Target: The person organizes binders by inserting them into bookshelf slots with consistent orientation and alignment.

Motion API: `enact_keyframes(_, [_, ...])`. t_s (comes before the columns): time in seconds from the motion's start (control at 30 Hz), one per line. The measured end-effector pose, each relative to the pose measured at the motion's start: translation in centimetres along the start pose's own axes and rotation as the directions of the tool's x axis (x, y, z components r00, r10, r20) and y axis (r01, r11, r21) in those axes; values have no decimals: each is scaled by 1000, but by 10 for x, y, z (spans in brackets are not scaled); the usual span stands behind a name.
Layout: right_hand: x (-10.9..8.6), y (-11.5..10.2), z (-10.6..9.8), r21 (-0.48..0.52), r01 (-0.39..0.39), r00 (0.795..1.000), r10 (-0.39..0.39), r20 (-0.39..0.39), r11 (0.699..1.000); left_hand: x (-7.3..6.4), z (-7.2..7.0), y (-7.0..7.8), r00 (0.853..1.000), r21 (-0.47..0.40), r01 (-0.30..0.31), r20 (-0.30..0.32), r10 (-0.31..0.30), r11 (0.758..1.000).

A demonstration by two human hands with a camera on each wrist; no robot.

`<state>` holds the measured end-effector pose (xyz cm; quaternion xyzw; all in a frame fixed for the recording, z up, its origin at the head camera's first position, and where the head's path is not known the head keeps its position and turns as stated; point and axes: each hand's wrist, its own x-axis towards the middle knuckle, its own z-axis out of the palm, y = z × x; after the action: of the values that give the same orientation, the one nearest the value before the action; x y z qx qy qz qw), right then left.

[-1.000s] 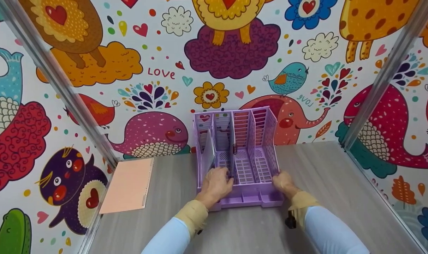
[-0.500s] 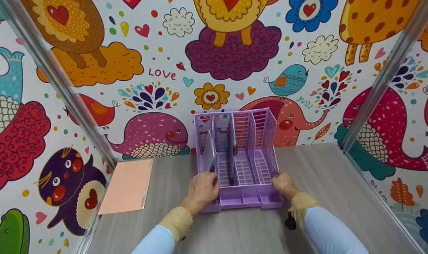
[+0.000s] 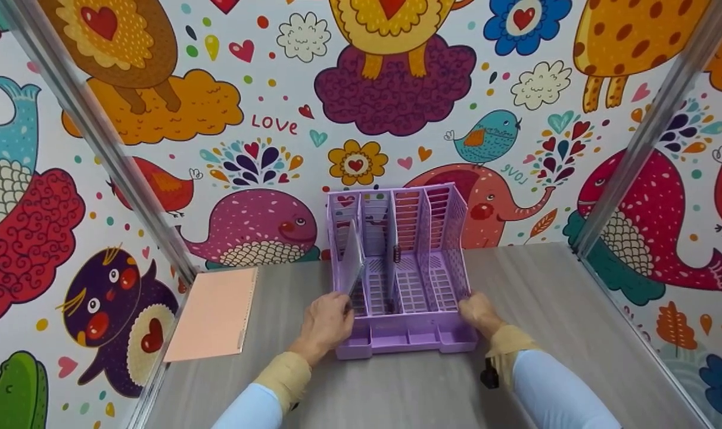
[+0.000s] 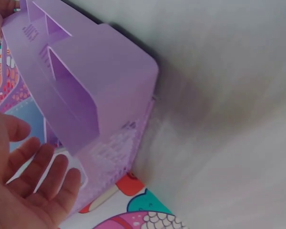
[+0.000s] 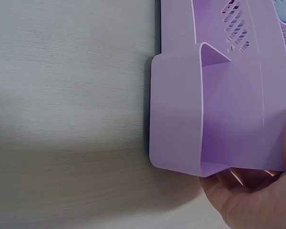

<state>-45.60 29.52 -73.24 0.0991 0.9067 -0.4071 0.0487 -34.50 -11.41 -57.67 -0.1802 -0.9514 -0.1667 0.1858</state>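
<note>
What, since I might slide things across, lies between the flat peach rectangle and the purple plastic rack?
Bare grey tabletop, except for the left hand close by the rack; the head view shows this.

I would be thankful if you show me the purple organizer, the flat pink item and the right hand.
Purple organizer (image 3: 392, 325): head view, on its front wall.
Flat pink item (image 3: 213, 314): head view, middle of its upper face.
Right hand (image 3: 481, 311): head view, back of the hand.

Rack: mid-frame, between your left hand and right hand
Folder: in leftmost compartment
Sheet: lower left, on tabletop
</note>
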Motion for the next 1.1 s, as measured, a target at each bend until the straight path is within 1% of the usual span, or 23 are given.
enact_keyframes(0.1, [-1, 0, -2, 7, -8, 1000, 8, 1, 1000, -2, -2, -6, 1000, -10, -16, -8, 16, 1000])
enact_keyframes(0.2, [-1, -1, -3, 10, -18, 1000, 18, 4, 1000, -2, -4, -15, 1000, -11, -15, -19, 14, 1000])
enact_keyframes(0.3, [1, -1, -3, -3, -15, 1000, 15, -1, 1000, -2, -5, -27, 1000, 2, 19, -20, -19, 1000])
enact_keyframes(0.4, [3, 1, -2, -38, 20, 1000, -21, -16, 999, -4, -6, -41, 997, 13, 83, -7, -82, 997])
enact_keyframes(0.47, [4, 1, -1, -50, 34, 999, -36, -28, 998, -6, -7, -49, 991, 14, 131, 15, -132, 991])
enact_keyframes(0.53, [4, 2, -1, -62, 48, 998, -50, -36, 997, -7, -7, -57, 983, 12, 179, 39, -179, 984])
enact_keyframes(0.67, [4, 2, -1, -40, 38, 999, -40, -38, 998, -5, -9, -68, 963, 7, 253, 90, -252, 968])
enact_keyframes(0.73, [3, 2, -1, -21, 25, 999, -26, -31, 999, -4, -11, -73, 949, 4, 293, 123, -291, 956])
enact_keyframes(0.83, [2, 1, -1, 1, 0, 1000, 0, -18, 1000, -5, -13, -84, 921, -1, 354, 174, -349, 935])
enact_keyframes(0.93, [1, 0, -1, -6, -6, 1000, 6, -19, 1000, -10, -16, -102, 903, 19, 389, 191, -386, 921])
enact_keyframes(1.1, [-1, -3, -1, -21, -12, 1000, 12, -21, 1000, -25, -20, -129, 867, 91, 442, 212, -452, 892])
